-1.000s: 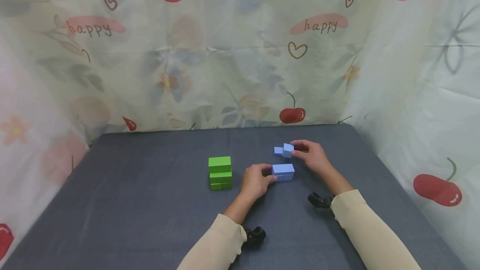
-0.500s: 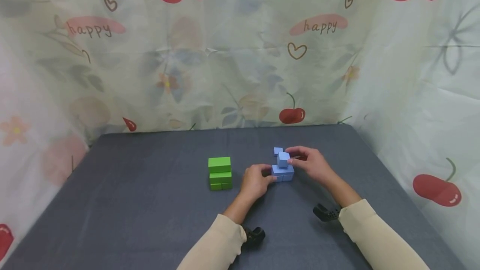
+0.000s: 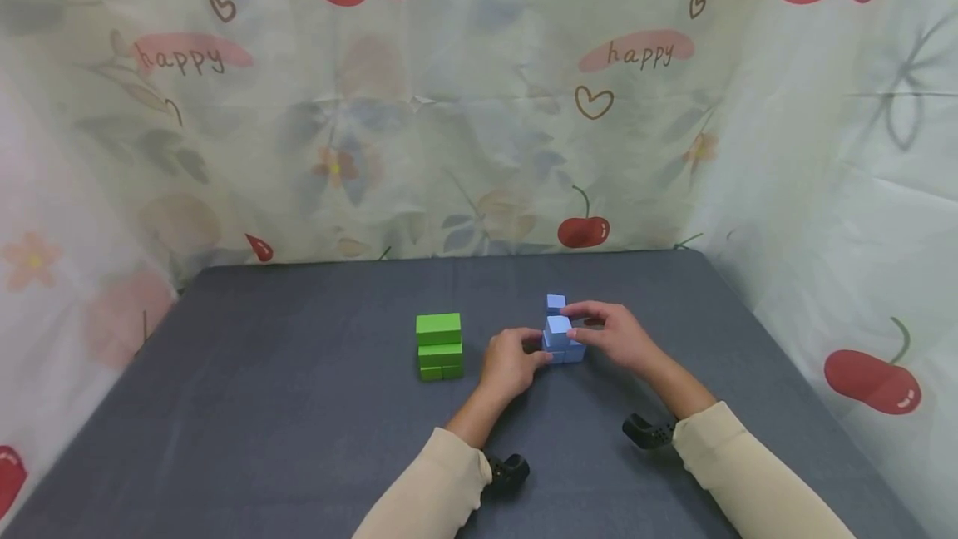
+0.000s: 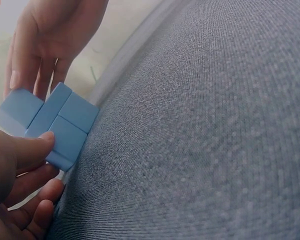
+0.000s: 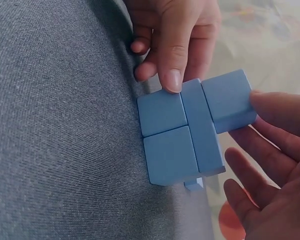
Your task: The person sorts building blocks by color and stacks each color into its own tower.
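Two light-blue cubes point(image 5: 170, 155) sit side by side on the dark cloth, with a flat blue block point(image 5: 203, 130) laid across them. My left hand point(image 3: 511, 364) steadies this stack from the left, thumb on the near face and fingers behind. Above the flat block, my right hand point(image 3: 617, 343) pinches another blue cube point(image 3: 557, 329) between thumb and fingers. That cube is at the block's left end, its underside right against the top face in the right wrist view. Just behind the stack is a separate small blue block point(image 3: 555, 302).
Left of my hands stands a stack of green blocks point(image 3: 439, 348), with two small ones under longer ones. A dark grey cloth covers the table point(image 3: 299, 406). Patterned curtains point(image 3: 479, 106) hang behind and at both sides. Each wrist carries a black camera point(image 3: 509, 470).
My right hand has carried the cube from beside the rear block toward me, over the stack, then left and down onto the flat block's left end. My left hand has stayed put.
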`<state>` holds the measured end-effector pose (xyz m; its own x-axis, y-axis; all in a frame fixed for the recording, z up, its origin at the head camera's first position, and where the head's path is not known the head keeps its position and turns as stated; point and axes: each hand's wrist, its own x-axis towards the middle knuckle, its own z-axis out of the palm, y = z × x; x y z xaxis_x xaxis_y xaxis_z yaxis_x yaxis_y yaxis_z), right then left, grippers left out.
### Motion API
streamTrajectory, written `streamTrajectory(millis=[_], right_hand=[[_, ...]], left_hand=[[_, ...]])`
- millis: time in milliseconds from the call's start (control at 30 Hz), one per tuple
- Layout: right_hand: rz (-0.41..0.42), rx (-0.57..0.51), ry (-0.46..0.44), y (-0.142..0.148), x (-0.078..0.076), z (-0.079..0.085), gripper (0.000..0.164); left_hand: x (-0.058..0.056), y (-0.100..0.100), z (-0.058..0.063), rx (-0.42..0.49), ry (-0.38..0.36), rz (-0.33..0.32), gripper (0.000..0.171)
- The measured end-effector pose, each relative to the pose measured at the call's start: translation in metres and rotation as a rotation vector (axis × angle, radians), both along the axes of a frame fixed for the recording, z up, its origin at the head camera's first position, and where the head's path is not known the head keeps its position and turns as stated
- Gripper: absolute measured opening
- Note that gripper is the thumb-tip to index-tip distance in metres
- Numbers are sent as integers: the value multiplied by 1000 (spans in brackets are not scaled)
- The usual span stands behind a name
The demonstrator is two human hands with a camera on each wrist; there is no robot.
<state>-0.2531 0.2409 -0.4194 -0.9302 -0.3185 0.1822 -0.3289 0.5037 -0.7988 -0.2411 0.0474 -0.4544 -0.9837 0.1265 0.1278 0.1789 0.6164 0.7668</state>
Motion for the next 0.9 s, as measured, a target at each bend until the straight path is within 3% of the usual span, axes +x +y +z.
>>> streamTrajectory(millis=[500,700,900], right_hand=[[-14,-5,27,-1,-2,0,35],[-123,-78,-10,3,-8,1,42],[-224,-122,-93,12,-26,-11,42]], left_hand=[[-1,0,-1,-5,18,-1,34],[-2,0,-1,-4,38,-5,34],[-2,-1,-2,-14,48,-2,34]])
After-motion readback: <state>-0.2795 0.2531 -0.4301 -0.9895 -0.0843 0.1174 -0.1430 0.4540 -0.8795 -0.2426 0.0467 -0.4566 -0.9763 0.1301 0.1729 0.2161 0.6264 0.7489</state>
